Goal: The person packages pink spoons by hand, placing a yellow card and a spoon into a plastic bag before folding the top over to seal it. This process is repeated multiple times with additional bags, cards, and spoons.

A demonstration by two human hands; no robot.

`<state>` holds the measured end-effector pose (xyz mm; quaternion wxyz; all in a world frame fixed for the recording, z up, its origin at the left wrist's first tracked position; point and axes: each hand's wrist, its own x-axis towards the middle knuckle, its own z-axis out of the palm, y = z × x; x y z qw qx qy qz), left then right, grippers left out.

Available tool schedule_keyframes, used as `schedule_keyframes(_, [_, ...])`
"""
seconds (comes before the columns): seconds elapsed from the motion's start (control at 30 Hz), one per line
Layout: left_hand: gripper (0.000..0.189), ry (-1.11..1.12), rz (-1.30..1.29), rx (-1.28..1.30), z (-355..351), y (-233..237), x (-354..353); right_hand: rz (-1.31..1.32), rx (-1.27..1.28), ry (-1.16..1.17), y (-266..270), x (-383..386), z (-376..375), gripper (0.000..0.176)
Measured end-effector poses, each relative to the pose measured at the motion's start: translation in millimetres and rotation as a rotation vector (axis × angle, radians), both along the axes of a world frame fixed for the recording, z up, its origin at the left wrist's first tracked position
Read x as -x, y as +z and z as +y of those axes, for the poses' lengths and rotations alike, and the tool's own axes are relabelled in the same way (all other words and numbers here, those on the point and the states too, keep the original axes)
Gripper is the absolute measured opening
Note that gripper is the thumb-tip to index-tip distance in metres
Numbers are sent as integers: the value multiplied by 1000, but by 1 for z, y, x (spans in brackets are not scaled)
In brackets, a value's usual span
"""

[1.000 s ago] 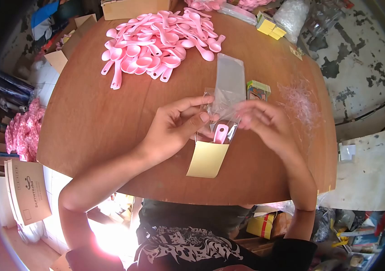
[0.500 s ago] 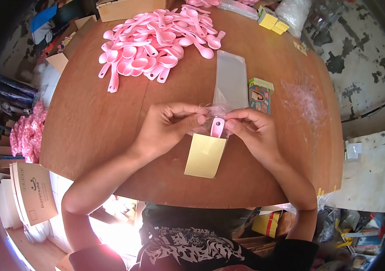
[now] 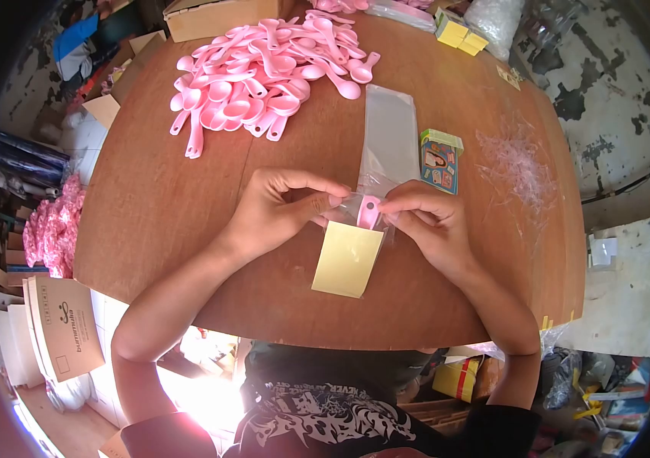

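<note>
My left hand (image 3: 283, 206) pinches the left side of the open end of a clear plastic bag (image 3: 350, 208), thumb against forefinger. On the right side of the same bag, my right hand (image 3: 428, 221) grips the edge between thumb and forefinger. Inside the bag are a pale yellow card (image 3: 348, 259) and a pink spoon handle (image 3: 368, 213) with a hole, standing out above the card. The rest of that spoon is hidden behind the card. Just beyond my hands lies a stack of clear bags (image 3: 390, 130).
A heap of pink spoons (image 3: 249, 76) covers the table's (image 3: 149, 198) back left. A small colourful box (image 3: 439, 164) stands right of the bag stack, with plastic scraps (image 3: 519, 168) farther right. Yellow cards (image 3: 461, 34) and a cardboard box (image 3: 222, 17) sit at the back.
The bag's top, crumpled before, is now spread flatter between my fingers. Both hands keep their pinch and have barely moved. The view has shifted slightly.
</note>
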<state>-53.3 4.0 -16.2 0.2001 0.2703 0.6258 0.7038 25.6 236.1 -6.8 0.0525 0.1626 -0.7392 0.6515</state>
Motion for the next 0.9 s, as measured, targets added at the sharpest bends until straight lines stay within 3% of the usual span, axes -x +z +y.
schedule_keyframes(0.27, [21,-24,34,10,-4,1,1,77,-61,0,0,-1,-4,21])
schedule_keyframes(0.47, [14,-44,-145,-13,-4,9,-1,91,-129,2,7,-4,-4,17])
schedule_keyframes(0.53, [19,-3,10,61,-1,8,-3,102,-52,-14,2,-4,-7,13])
schedule_keyframes(0.67, [21,13,49,78,2,6,-3,109,-19,-50,-3,-5,-13,9])
schedule_keyframes(0.9, [29,-74,-42,113,-3,13,0,58,-15,-91,-8,-7,-16,22])
